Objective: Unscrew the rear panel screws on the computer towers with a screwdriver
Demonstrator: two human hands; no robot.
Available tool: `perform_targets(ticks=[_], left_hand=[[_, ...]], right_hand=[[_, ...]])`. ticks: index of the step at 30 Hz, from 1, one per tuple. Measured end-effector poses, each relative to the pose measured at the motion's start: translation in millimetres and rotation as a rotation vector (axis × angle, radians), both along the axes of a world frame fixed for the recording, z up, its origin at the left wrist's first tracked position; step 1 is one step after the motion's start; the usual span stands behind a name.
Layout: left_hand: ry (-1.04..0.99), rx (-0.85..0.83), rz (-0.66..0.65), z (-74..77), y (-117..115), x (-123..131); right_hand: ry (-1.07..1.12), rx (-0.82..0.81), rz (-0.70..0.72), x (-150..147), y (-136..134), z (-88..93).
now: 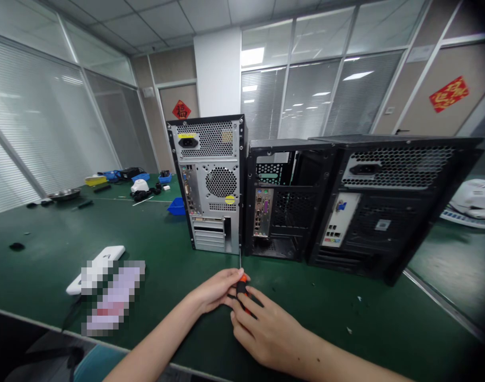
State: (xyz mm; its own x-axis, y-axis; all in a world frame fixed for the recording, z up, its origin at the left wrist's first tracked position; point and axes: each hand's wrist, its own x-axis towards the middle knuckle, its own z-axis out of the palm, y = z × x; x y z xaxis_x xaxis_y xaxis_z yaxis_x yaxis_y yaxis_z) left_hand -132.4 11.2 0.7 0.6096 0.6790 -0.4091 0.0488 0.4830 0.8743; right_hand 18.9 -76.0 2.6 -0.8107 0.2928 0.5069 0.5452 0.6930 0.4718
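Note:
Both hands are at a screwdriver (241,286) with an orange and black handle and a thin metal shaft. My left hand (215,291) pinches it near the top of the handle, where the shaft begins. Around the handle, lower down, curl the fingers of my right hand (266,331). The shaft points away from me, and its tip meets the lower right corner of the silver back panel of a computer case (222,183). Whether the tip sits in a screw is too small to tell. This case stands upright with its back towards me.
Right of it stand a black computer case (292,207) with an open upper bay and another black case (375,212). A white power strip (95,270) and a pixelated flat object (117,297) lie left on the green table (166,323). Behind are blue bins (176,207) and a metal bowl (64,195).

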Motion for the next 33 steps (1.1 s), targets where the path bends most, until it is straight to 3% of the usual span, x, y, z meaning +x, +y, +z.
perform_targets(ticks=[23, 33], left_hand=[[-0.169, -0.173, -0.066, -6.3, 3.8, -2.7], [-0.226, -0.222, -0.061, -1.3, 1.9, -1.5]], right_hand=[[0.07, 0.035, -0.027, 0.9, 0.8, 2.1], [0.133, 0.091, -0.025, 0.5, 2.6, 7.5]])
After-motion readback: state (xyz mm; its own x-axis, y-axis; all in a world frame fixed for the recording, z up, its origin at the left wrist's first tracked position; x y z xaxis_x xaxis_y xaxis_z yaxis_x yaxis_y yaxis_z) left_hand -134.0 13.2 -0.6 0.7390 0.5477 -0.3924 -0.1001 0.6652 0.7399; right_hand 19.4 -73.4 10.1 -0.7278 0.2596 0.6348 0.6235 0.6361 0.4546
